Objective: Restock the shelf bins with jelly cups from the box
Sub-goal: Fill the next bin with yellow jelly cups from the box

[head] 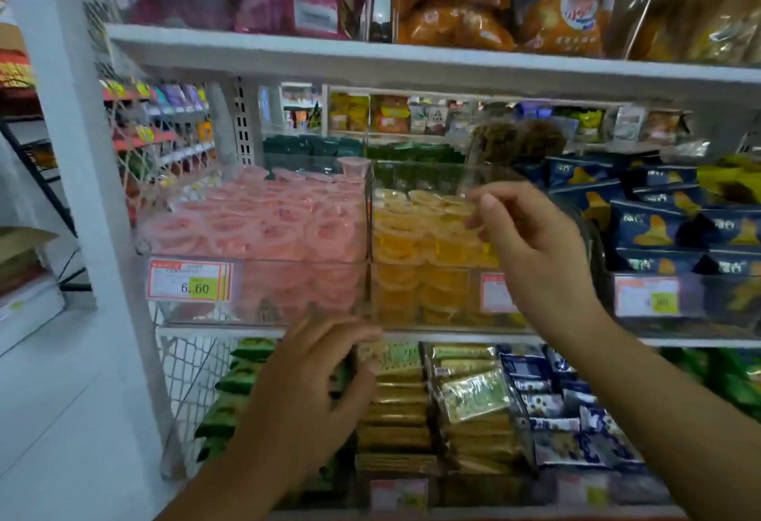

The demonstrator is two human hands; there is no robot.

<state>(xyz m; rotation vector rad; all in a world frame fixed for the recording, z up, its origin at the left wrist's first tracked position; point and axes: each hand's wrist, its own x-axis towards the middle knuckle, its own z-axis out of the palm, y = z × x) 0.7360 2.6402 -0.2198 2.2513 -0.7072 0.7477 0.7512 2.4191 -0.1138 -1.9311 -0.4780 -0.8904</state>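
Observation:
Two clear plastic bins stand side by side on the middle shelf. The left bin (255, 302) is piled high with pink jelly cups (255, 224). The right bin (416, 174) holds yellow jelly cups (416, 240) to a lower level. My right hand (531, 244) is raised in front of the yellow bin's right side, thumb and fingers pinched near the top cups; whether a cup is between them is too blurred to tell. My left hand (313, 389) hovers lower, fingers spread, just below the shelf edge (214, 331) under the two bins. The box is out of view.
Blue snack packs (667, 228) fill the bin to the right. Green, gold and blue packets (465, 401) crowd the shelf below. Bagged snacks (453, 6) sit on the shelf above. A white upright post (82, 191) and wire mesh side panel (189, 368) bound the left.

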